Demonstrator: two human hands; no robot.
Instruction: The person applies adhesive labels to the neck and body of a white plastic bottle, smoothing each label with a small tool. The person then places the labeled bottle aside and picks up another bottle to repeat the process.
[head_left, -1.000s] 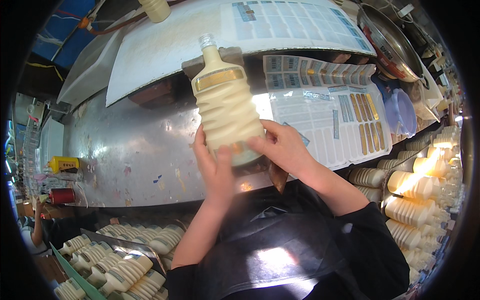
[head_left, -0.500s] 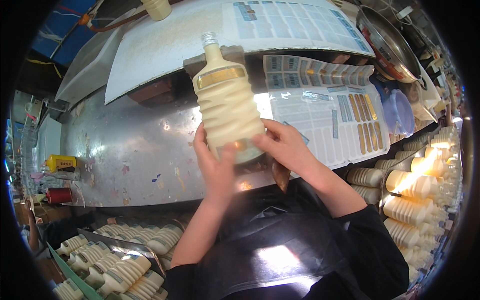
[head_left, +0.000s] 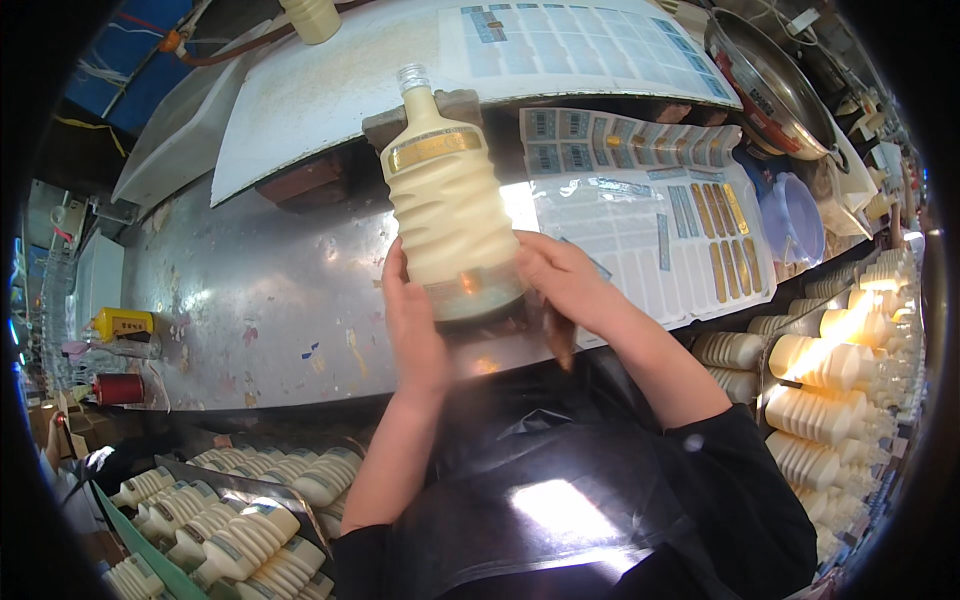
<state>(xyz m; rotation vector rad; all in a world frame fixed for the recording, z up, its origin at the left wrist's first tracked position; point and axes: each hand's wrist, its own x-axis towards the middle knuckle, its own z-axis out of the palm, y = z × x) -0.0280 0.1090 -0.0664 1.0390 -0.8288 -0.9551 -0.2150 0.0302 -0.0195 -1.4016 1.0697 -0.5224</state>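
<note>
A cream-coloured glass bottle point(head_left: 447, 210) with wavy sides lies with its clear neck pointing away from me, resting against a grey block point(head_left: 460, 106). One gold label point(head_left: 433, 148) crosses its shoulder, and a second, shiny band point(head_left: 475, 282) runs around the lower end. My left hand point(head_left: 415, 320) is on the left side near the base, with its fingers partly behind the glass. On the opposite side, my right hand point(head_left: 568, 278) grips the bottle's lower right edge. A brown pointed piece point(head_left: 560, 340) sits below my right hand, partly covered by it.
Label sheets point(head_left: 640, 250) with gold and blue strips lie right of the bottle, below a white raised board point(head_left: 330, 90). Bottles fill crates at lower left point(head_left: 250, 540) and right point(head_left: 815, 410). A yellow container point(head_left: 122, 324) and red spool point(head_left: 118, 388) stand at left.
My left thumb has drawn back from the bottle's front to its left edge, and my right thumb has shifted toward the right edge. The lower band is more exposed.
</note>
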